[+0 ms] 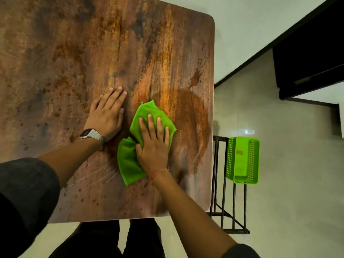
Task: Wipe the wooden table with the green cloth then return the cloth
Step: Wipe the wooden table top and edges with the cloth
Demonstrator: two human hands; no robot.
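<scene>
The right hand point(153, 146) presses the green cloth point(130, 161) flat, grip open; left hand point(107, 113) braces, open, on the desk point(74, 53) — overlapping strokes toward the edge would serve best.

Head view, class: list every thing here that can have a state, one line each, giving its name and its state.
green cloth: crumpled, flat on the table, pressed under the right hand.
wooden table: darker damp patch right of the cloth.
right hand: palm down, fingers spread on the cloth.
left hand: flat on bare wood, holding nothing.
green basket: on a dark rack beside the table; contents unclear.
</scene>
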